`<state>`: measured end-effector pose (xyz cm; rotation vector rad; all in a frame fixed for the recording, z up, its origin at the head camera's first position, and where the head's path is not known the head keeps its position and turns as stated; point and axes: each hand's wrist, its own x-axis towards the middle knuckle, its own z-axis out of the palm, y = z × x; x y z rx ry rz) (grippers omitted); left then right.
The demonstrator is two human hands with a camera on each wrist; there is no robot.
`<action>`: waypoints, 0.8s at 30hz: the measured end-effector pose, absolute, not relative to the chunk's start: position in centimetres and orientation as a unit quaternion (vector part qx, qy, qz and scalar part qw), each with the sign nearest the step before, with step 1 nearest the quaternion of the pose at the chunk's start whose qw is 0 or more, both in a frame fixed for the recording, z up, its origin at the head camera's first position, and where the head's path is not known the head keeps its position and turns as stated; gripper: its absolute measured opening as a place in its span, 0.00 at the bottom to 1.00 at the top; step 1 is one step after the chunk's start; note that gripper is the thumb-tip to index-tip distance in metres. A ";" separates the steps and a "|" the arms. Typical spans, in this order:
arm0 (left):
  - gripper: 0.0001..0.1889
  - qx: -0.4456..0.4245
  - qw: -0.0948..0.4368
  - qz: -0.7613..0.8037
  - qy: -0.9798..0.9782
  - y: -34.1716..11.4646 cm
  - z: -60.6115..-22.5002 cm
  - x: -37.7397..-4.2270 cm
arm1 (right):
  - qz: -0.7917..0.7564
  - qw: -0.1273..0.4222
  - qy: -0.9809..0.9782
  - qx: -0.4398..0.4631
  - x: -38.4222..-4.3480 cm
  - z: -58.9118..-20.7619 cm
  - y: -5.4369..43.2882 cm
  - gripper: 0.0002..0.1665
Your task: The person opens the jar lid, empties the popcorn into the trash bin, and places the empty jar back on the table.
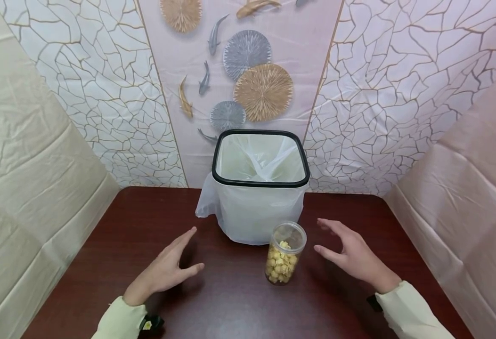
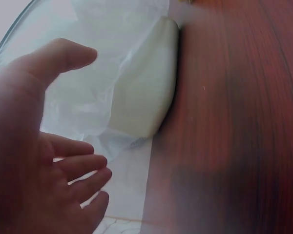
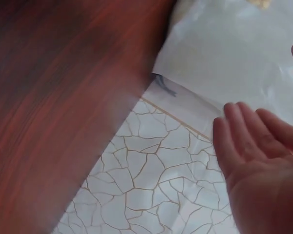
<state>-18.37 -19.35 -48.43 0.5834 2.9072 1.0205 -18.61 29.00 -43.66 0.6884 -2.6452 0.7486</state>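
A clear plastic jar [image 1: 282, 263], partly filled with yellow popcorn, stands upright on the table in front of a white trash bin [image 1: 258, 212]. The bin has a black rim and a thin plastic bag lining it, folded over the outside. My left hand [image 1: 167, 266] hovers to the left of the bin, fingers extended and thumb spread, holding nothing. To the right of the jar is my right hand [image 1: 351, 252], its fingers loosely extended, apart from the jar. Both wrist views show the hands with nothing in them, the bin's bagged side [image 2: 141, 83] beyond the left one.
The dark reddish-brown table [image 1: 231, 310] ends at a back wall covering [image 1: 116, 94] with a cracked gold-line pattern. Beige fabric [image 1: 23, 188] hangs along the left side, and similar fabric [image 1: 468, 188] along the right. A loose flap of the bag [image 1: 207, 197] sticks out on the bin's left.
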 end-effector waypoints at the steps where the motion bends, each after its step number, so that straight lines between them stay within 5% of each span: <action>1: 0.49 0.189 0.000 0.339 0.921 -19.2 -48.4 -18.4 | 0.276 0.160 -0.916 0.246 -18.6 -43.5 29.0 0.40; 11: 0.41 0.238 -0.022 0.460 0.855 -16.3 -48.1 -18.0 | 0.409 0.091 -0.872 0.254 -18.4 -42.1 29.1 0.39; 24: 0.40 0.288 0.029 0.528 0.799 -10.7 -48.3 -18.9 | 0.440 0.047 -0.844 0.305 -18.6 -40.9 27.2 0.43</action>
